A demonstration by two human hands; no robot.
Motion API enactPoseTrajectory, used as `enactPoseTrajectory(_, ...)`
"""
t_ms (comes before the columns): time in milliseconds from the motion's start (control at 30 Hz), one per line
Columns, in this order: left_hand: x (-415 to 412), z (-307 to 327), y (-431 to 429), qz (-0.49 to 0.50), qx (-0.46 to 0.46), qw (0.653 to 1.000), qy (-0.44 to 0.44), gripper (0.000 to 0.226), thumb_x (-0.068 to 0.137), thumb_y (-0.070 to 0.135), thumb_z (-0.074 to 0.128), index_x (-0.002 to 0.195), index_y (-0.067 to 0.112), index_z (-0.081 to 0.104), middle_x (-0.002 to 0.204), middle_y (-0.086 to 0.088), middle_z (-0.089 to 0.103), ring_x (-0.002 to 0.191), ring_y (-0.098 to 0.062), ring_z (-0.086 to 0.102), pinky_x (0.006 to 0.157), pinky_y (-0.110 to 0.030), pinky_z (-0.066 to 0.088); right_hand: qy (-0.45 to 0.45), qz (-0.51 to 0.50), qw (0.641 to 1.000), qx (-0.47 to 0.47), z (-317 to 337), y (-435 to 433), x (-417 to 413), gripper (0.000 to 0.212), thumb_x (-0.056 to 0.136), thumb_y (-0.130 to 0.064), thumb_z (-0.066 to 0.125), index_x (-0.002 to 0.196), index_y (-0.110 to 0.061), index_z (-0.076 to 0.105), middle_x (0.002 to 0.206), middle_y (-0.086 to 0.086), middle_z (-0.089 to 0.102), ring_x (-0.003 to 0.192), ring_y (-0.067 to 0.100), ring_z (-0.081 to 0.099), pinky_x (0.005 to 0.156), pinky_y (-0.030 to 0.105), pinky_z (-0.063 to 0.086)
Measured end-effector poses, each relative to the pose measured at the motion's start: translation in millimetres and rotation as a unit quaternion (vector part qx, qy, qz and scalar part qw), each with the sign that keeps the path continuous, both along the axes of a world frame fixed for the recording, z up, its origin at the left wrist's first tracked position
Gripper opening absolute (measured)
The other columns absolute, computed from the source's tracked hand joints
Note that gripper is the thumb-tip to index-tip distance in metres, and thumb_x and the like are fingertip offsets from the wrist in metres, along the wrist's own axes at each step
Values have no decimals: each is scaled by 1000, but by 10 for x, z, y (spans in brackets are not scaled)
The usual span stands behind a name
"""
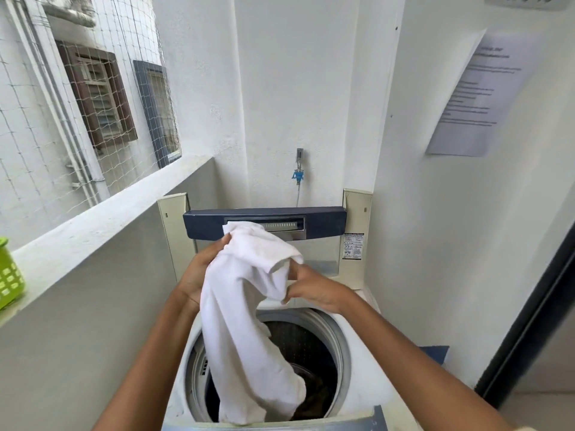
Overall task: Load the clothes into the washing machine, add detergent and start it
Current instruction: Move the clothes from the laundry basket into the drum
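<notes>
One green basket [11, 275] sits at the far left on a pale ledge [93, 225]. Next, the left hand [199, 272] has its fingers curled round the upper edge of a white cloth [245, 306], which is plain, thick like a towel and softly creased. The cloth is held above the washer [357, 353], in front of its raised lid [205, 225]. It hangs in one long fold down into the drum [311, 346], its lower end beside something dark inside. The right hand [314, 287] pinches the cloth's right-hand fold, fingers closed on it. Behind, a tap [298, 172] with a blue fitting is on the wall, and farther right hangs a printed notice [479, 94].
</notes>
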State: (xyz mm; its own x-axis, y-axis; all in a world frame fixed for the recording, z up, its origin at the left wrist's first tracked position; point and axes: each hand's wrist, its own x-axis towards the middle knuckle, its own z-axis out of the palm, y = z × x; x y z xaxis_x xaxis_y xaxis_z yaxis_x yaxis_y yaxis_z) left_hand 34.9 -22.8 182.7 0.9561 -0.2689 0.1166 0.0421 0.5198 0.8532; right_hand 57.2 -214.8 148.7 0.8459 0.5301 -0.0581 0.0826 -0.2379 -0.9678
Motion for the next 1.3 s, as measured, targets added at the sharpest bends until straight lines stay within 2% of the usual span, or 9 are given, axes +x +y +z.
enactPoseTrajectory(267,-57,27,225,41,-2,999,8,39,92,25,40,77,13,75,75,-5,73,71,-16,71,64,-22,57,114,59,991,-31,-223,-180,-74,15,84,1,50,89,-8,61,77,2,68,70,12,66,70,20,53)
enactPoseTrajectory(367,-10,-56,519,108,157,982,-3,32,76,35,66,99,13,68,85,-3,72,78,-18,67,67,-24,54,129,-18,991,21,-27,-484,-12,16,90,-6,43,80,-10,55,57,2,60,50,17,58,61,35,54)
enactPoseTrajectory(467,62,-196,695,206,374,903,-51,17,84,31,66,89,15,65,72,4,68,68,-11,59,59,-24,48,54,-113,991,54,315,-638,2,20,93,-7,40,75,-13,46,55,3,44,41,14,45,48,31,53)
enactPoseTrajectory(733,110,-502,831,481,513,710,-47,20,91,28,54,84,10,56,77,-15,60,75,-34,58,66,-38,41,-96,-204,974,26,608,-542,39,19,99,-15,34,80,-20,37,72,6,43,50,19,62,55,31,52)
enactPoseTrajectory(867,46,-588,719,567,421,708,-23,25,96,14,35,115,10,51,107,-23,63,99,-38,58,84,-42,43,-150,-186,971,12,395,-483,71,14,96,-7,39,85,-14,37,92,8,40,98,30,61,68,14,40)
enactPoseTrajectory(1000,128,-867,604,345,515,783,-52,39,95,3,43,134,4,42,136,-16,48,124,-27,45,100,-34,33,-57,-118,987,-94,10,-467,78,22,89,1,44,83,-19,52,99,2,55,81,16,55,63,21,36)
enactPoseTrajectory(1067,168,-1136,530,140,624,769,-9,52,90,6,55,139,6,37,145,-16,37,136,-29,32,108,-32,28,-11,-64,971,-228,-245,-538,78,24,87,2,41,95,-14,58,94,7,55,68,14,51,51,19,36)
enactPoseTrajectory(1167,120,-1357,356,-29,661,747,70,42,93,13,53,133,3,48,127,-13,55,117,-25,52,90,-24,39,75,13,943,-323,-591,-713,1,17,88,-8,47,90,-19,60,91,3,59,67,15,58,49,20,37)
enactPoseTrajectory(1300,136,-1458,60,-62,639,763,71,35,95,16,48,128,3,52,110,-6,57,101,-28,61,92,-37,51,158,-21,959,-234,-926,-1046,-176,12,89,-17,51,95,-18,62,100,-1,66,78,15,67,65,22,45)
